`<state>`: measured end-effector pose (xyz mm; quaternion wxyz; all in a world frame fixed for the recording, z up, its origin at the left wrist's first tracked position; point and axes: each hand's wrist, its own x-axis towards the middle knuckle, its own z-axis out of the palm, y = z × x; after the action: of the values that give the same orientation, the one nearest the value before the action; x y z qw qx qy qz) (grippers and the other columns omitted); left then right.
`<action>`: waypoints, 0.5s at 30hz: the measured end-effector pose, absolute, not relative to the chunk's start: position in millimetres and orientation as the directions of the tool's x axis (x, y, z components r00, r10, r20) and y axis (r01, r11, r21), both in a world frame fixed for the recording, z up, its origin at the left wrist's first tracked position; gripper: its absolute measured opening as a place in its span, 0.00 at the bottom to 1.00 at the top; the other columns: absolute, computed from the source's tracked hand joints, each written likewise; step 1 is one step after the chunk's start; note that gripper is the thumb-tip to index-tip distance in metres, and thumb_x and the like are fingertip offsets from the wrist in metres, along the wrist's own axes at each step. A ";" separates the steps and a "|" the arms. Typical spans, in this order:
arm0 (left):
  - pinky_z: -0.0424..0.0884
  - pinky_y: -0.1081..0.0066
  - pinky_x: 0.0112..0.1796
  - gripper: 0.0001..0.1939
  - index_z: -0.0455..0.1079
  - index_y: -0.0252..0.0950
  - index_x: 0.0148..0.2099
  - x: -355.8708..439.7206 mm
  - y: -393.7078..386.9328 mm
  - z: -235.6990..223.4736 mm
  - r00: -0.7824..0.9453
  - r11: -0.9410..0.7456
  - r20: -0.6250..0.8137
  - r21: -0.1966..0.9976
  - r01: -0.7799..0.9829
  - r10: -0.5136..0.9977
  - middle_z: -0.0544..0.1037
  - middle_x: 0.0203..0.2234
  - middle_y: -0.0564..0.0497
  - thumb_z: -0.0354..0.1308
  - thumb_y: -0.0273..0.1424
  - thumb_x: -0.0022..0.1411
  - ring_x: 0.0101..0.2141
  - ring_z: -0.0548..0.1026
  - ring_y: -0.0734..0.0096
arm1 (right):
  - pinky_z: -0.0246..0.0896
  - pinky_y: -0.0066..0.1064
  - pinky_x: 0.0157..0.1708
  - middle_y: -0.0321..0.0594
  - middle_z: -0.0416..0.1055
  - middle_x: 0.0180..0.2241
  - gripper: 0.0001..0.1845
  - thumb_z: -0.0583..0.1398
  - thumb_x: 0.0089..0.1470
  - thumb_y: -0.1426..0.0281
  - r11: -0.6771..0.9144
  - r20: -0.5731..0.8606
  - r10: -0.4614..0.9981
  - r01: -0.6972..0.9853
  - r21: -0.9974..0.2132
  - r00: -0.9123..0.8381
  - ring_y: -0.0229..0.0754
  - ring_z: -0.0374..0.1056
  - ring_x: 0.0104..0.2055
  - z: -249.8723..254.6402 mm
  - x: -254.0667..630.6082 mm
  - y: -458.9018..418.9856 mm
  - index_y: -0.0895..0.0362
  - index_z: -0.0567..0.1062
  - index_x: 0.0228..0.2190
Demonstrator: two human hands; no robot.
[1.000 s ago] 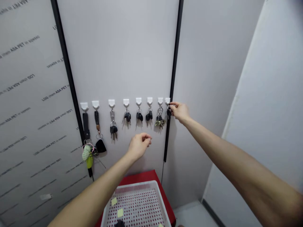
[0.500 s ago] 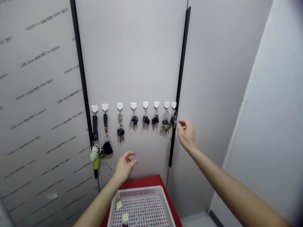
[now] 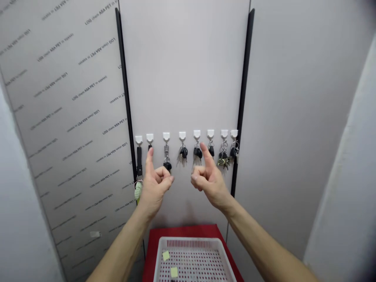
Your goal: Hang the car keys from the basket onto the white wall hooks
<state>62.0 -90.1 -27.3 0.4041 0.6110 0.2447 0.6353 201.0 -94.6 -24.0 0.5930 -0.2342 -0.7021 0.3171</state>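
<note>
My left hand point(image 3: 154, 184) is raised before the wall, index finger stretched up and the others bent; it holds nothing. Its fingertip overlaps the strap of the second key set, hiding most of it. My right hand point(image 3: 210, 178) also points upward, empty, its index tip near the keys point(image 3: 197, 152) on a middle hook; contact cannot be told. Several white hooks point(image 3: 182, 135) run in a row, each bearing keys. A black strap point(image 3: 139, 161) with a pale green charm point(image 3: 138, 190) hangs at far left. Brass-coloured keys point(image 3: 223, 158) and a dark key bunch point(image 3: 234, 152) hang at right.
Below stands a white perforated basket point(image 3: 190, 239) on a red surface point(image 3: 154, 235), with yellow paper notes point(image 3: 174, 272) in it. Black vertical strips point(image 3: 245, 74) edge the panel. A printed panel point(image 3: 67, 129) is at left, a plain wall point(image 3: 299, 98) at right.
My right hand has left the rightmost keys and come toward the middle. My left hand has risen to the left hooks. Both index fingers now point up, and the view has swung left.
</note>
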 end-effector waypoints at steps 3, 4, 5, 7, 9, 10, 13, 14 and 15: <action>0.52 0.82 0.18 0.41 0.27 0.42 0.53 64.9 -91.8 -21.5 0.120 -0.550 0.582 0.806 -0.217 0.805 0.56 0.14 0.62 0.49 0.22 0.43 0.15 0.54 0.86 | 0.44 0.21 0.14 0.25 0.47 0.13 0.38 0.50 0.41 0.74 0.677 0.677 0.714 -0.072 -0.732 -0.176 0.28 0.46 0.15 -23.7 194.4 -92.4 0.47 0.35 0.49; 0.53 0.82 0.18 0.41 0.27 0.43 0.53 66.2 -91.7 -21.4 0.133 -0.547 0.580 0.808 -0.218 0.803 0.56 0.14 0.62 0.49 0.22 0.43 0.15 0.54 0.86 | 0.44 0.21 0.14 0.25 0.48 0.13 0.38 0.50 0.40 0.74 0.672 0.672 0.719 -0.072 -0.737 -0.178 0.28 0.46 0.15 -25.7 192.8 -91.4 0.48 0.35 0.49; 0.53 0.82 0.19 0.41 0.27 0.44 0.53 67.4 -91.8 -21.5 0.143 -0.546 0.580 0.808 -0.219 0.802 0.56 0.14 0.62 0.49 0.22 0.43 0.15 0.54 0.86 | 0.44 0.21 0.14 0.25 0.48 0.13 0.38 0.50 0.40 0.75 0.670 0.670 0.720 -0.072 -0.739 -0.182 0.28 0.46 0.15 -27.6 191.4 -90.6 0.48 0.35 0.49; 0.54 0.82 0.19 0.41 0.27 0.45 0.53 68.4 -92.2 -21.8 0.155 -0.548 0.581 0.809 -0.210 0.799 0.56 0.14 0.62 0.49 0.23 0.44 0.15 0.54 0.86 | 0.44 0.21 0.14 0.25 0.48 0.13 0.38 0.50 0.40 0.75 0.667 0.668 0.719 -0.076 -0.741 -0.192 0.28 0.46 0.15 -29.8 189.4 -89.7 0.48 0.35 0.49; 0.54 0.82 0.20 0.40 0.28 0.44 0.53 65.8 -90.0 -22.8 0.165 -0.554 0.577 0.815 -0.170 0.800 0.56 0.14 0.62 0.49 0.23 0.44 0.16 0.54 0.86 | 0.44 0.21 0.15 0.24 0.48 0.13 0.38 0.50 0.40 0.75 0.660 0.659 0.722 -0.074 -0.747 -0.208 0.28 0.46 0.14 -30.2 187.6 -88.1 0.48 0.35 0.49; 0.55 0.82 0.20 0.39 0.28 0.43 0.53 62.4 -86.5 -24.0 0.162 -0.560 0.575 0.818 -0.133 0.802 0.56 0.14 0.62 0.49 0.24 0.44 0.16 0.55 0.86 | 0.44 0.20 0.15 0.24 0.49 0.12 0.37 0.50 0.40 0.75 0.654 0.651 0.729 -0.063 -0.754 -0.211 0.27 0.45 0.14 -30.2 186.6 -86.2 0.49 0.36 0.49; 0.59 0.79 0.25 0.37 0.34 0.42 0.53 43.6 -63.1 -31.8 -0.035 -0.595 0.598 0.800 0.074 0.801 0.62 0.19 0.58 0.50 0.26 0.44 0.21 0.61 0.82 | 0.47 0.21 0.16 0.25 0.51 0.13 0.33 0.51 0.40 0.73 0.607 0.597 0.789 0.035 -0.794 -0.146 0.27 0.47 0.15 -31.5 181.7 -72.2 0.54 0.44 0.48; 0.60 0.77 0.29 0.35 0.37 0.41 0.52 35.9 -51.8 -35.9 -0.169 -0.587 0.612 0.790 0.177 0.773 0.64 0.24 0.56 0.51 0.28 0.43 0.25 0.63 0.80 | 0.49 0.22 0.17 0.26 0.54 0.15 0.30 0.51 0.39 0.73 0.582 0.574 0.813 0.086 -0.809 -0.099 0.28 0.49 0.16 -32.8 179.4 -64.7 0.56 0.48 0.47; 0.60 0.75 0.32 0.34 0.40 0.41 0.52 28.7 -39.8 -40.8 -0.311 -0.551 0.621 0.783 0.288 0.720 0.65 0.29 0.53 0.51 0.29 0.43 0.30 0.64 0.77 | 0.51 0.23 0.19 0.29 0.57 0.17 0.27 0.51 0.39 0.72 0.559 0.558 0.829 0.141 -0.817 -0.049 0.28 0.52 0.18 -34.5 176.5 -56.2 0.59 0.53 0.45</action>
<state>28.7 -39.8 -40.8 0.1598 0.5650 0.4460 0.6755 176.5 -56.2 -34.5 0.5841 -0.3663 -0.6620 0.2941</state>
